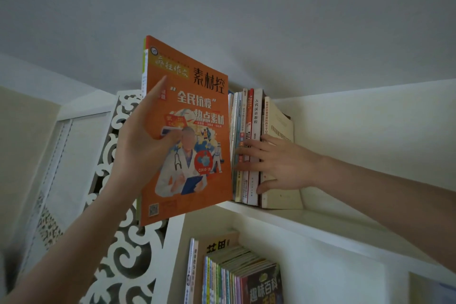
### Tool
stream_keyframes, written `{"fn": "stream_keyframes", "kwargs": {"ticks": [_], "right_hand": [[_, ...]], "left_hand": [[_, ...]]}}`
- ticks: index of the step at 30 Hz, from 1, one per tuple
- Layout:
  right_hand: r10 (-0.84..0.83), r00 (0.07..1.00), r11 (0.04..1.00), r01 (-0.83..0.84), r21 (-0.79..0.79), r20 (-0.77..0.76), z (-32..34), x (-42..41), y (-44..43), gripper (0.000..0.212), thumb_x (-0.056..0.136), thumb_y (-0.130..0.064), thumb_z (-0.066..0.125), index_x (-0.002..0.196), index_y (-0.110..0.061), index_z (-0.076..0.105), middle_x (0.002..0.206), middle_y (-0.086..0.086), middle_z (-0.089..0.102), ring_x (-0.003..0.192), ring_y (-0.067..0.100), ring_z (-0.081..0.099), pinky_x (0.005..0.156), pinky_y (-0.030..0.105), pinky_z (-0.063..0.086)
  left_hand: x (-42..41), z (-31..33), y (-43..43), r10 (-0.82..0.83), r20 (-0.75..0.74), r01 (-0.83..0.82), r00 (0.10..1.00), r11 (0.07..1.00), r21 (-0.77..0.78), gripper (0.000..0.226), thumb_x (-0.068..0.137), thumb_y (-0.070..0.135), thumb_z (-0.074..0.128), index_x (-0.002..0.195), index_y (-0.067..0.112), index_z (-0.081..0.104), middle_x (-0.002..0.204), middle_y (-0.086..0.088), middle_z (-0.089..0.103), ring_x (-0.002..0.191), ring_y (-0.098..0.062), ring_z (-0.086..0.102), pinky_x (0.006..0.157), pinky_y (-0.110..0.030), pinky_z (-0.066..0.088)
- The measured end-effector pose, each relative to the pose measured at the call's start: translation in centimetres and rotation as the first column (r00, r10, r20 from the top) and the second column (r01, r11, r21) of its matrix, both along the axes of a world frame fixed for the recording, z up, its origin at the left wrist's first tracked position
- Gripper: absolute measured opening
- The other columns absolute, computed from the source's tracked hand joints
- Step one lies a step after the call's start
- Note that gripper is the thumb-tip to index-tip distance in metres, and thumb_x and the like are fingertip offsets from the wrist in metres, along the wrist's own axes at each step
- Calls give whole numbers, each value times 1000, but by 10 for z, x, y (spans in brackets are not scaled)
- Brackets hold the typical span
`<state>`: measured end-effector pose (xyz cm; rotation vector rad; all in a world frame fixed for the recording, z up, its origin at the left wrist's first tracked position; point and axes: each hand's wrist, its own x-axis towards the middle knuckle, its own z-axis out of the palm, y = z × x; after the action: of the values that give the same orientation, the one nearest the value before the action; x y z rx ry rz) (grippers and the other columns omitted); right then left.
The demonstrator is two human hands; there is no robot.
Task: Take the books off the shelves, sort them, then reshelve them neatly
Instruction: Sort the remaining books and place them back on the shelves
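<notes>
Orange book (pixel 204 111) in left hand (pixel 138 148)

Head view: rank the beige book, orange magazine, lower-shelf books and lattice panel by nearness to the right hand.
1. beige book, touching the right hand.
2. orange magazine, just left.
3. lower-shelf books, below.
4. lattice panel, far left.

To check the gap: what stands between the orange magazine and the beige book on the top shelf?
Head view: beside the orange magazine, a few upright thin books stand, the right hand touching their spines.
</notes>
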<state>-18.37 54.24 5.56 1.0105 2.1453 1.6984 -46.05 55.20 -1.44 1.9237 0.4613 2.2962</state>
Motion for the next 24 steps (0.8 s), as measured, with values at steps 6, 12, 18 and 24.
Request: {"fn": "stream_keyframes", "kwargs": {"ticks": [6,12,18,24], "right_hand": [[62,997,995,-58,79,-38,-7,33,-9,64,94,-64,25,133,-23,55,143,9,49,138,30,32,113,50,15],[70,992,997,-73,-20,-107,-9,45,-9,63,95,-64,26,143,-26,40,158,8,20,148,25,-7,114,49,-6],[73,986,994,-84,-67,-152,-8,50,-7,62,94,-67,19,144,-31,28,161,6,9,147,22,-17,114,48,-10],[157,977,987,-160,-7,-144,-8,39,1,58,95,-64,23,137,-29,41,152,8,36,147,26,5,115,48,-3]], "left_hand": [[4,-2,0,-38,3,38,999,999,-14,79,83,3,67,143,41,32,119,20,53,91,20,56,58,-5,47],[16,2,0,-66,7,66,998,998,13,77,85,4,66,142,42,32,113,33,49,92,22,55,57,-4,46],[28,5,0,-67,-19,68,998,997,28,76,85,0,65,140,42,32,109,37,45,90,25,53,56,-1,44],[19,8,-2,-4,-46,5,999,1000,30,77,84,6,67,142,45,32,107,36,48,89,17,58,57,-10,51]]}}
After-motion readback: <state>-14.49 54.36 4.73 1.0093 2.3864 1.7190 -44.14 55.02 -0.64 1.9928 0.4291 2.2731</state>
